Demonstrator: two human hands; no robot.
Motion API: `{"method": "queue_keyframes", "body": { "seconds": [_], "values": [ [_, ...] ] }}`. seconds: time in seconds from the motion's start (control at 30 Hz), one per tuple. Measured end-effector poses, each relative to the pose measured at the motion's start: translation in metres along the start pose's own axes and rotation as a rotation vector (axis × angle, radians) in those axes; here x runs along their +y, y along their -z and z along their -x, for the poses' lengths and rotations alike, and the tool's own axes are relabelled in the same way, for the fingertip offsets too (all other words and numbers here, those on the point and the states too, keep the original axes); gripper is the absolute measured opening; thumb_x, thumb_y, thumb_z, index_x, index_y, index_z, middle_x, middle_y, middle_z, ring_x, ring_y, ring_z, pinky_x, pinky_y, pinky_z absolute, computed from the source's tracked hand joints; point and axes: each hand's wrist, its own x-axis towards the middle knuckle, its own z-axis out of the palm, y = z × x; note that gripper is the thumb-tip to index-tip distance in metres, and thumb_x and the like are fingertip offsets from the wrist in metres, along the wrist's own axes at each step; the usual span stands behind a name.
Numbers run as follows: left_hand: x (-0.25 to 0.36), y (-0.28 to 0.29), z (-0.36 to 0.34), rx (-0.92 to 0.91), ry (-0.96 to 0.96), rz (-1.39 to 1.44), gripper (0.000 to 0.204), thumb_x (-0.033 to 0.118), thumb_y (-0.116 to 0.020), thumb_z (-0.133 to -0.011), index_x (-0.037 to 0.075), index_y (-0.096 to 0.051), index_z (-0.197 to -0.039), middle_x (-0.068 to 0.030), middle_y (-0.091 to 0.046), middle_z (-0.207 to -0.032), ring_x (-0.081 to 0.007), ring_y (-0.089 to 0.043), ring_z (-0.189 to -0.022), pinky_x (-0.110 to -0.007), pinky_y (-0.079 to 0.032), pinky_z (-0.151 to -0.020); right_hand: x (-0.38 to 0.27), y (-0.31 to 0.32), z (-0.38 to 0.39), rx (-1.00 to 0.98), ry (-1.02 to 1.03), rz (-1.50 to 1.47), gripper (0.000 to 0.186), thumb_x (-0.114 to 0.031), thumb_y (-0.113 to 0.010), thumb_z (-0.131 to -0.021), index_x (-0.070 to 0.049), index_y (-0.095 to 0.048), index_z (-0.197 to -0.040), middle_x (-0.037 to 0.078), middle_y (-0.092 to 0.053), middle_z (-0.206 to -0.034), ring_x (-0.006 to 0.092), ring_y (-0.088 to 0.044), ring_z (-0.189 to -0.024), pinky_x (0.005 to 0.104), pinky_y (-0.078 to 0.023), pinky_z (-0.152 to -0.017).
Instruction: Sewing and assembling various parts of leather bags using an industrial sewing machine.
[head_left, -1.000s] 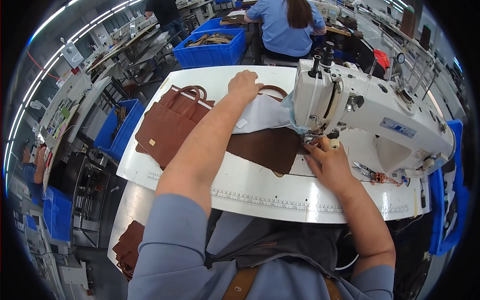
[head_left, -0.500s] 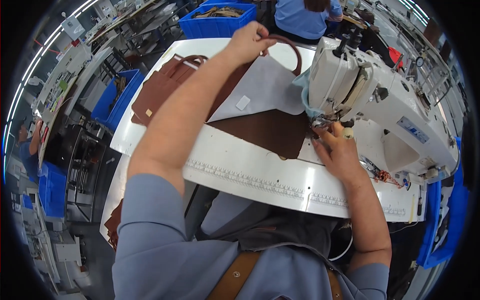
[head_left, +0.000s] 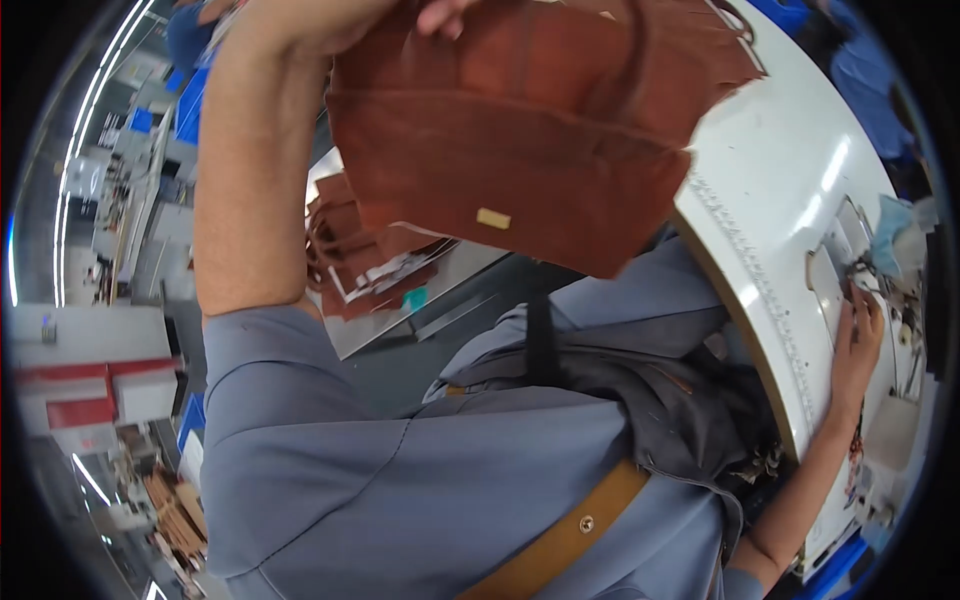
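Observation:
My left hand (head_left: 350,18) is raised at the top, gripping a reddish-brown leather bag piece (head_left: 510,170) with a looped handle and a small gold patch. Another brown piece with a handle (head_left: 715,70) shows behind it, partly hidden. My right hand (head_left: 858,345) rests on the white sewing table (head_left: 770,170) at far right, fingers stretched toward the sewing machine's foot. A pale blue cloth (head_left: 885,235) hangs by the machine, which is squeezed into the fisheye's rim. What lies under my right fingertips is too small to make out.
A lower side table (head_left: 360,330) at left bears stacked brown leather pieces (head_left: 340,230) and a small teal item (head_left: 414,298). Blue bins (head_left: 188,110) and other workstations stand beyond. Co-workers in blue appear at top left (head_left: 185,35) and top right (head_left: 860,60).
The view has swung leftward, bringing the side table into sight. My left hand has lifted brown leather pieces off the sewing table toward me. My right hand stays by the machine's foot.

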Motion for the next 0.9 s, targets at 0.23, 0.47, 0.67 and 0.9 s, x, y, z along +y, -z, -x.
{"method": "queue_keyframes", "body": {
  "seconds": [0.23,0.47,0.67,0.9],
  "values": [
    [-0.15,0.049,0.075,0.335,0.226,0.056,0.033,0.031,-0.066,-0.1,-0.002,-0.069,-0.106,0.0059,-0.053,-0.063,-0.0024,-0.045,-0.047,-0.02,-0.04,-0.051,-0.002,-0.004,0.008,-0.028,-0.036,-0.011,0.034,-0.022,-0.051,-0.108,-0.008,-0.064,-0.135,0.014,-0.058,-0.131,0.0298,-0.054,-0.125,0.0378,-0.042,-0.106],
    [-0.232,0.072,0.096,0.365,0.043,0.217,0.026,0.023,-0.071,-0.097,0.0,-0.069,-0.11,0.0019,-0.065,-0.085,-0.0074,-0.057,-0.079,-0.026,-0.047,-0.075,-0.006,-0.002,0.012,-0.028,-0.056,0.001,0.034,-0.023,-0.05,-0.108,-0.009,-0.064,-0.135,0.014,-0.059,-0.133,0.0296,-0.054,-0.127,0.0375,-0.042,-0.106],
    [-0.27,0.077,0.142,-0.105,0.413,-0.979,0.049,0.06,-0.077,-0.079,0.013,-0.077,-0.09,-0.0029,-0.072,-0.096,-0.018,-0.065,-0.106,-0.048,-0.026,-0.118,-0.002,0.003,0.01,-0.056,-0.079,0.012,0.035,-0.023,-0.048,-0.109,-0.009,-0.063,-0.137,0.015,-0.057,-0.137,0.0288,-0.053,-0.13,0.0373,-0.04,-0.11],
    [-0.303,0.066,0.181,-0.065,0.898,-1.273,0.069,0.077,-0.054,-0.083,0.014,-0.079,-0.075,-0.0118,-0.076,-0.088,-0.0291,-0.07,-0.099,-0.057,-0.023,-0.116,0.0,0.001,0.008,-0.058,-0.084,0.016,0.035,-0.022,-0.048,-0.108,-0.008,-0.062,-0.137,0.015,-0.057,-0.138,0.0292,-0.053,-0.13,0.0378,-0.04,-0.11]
  ]
}}
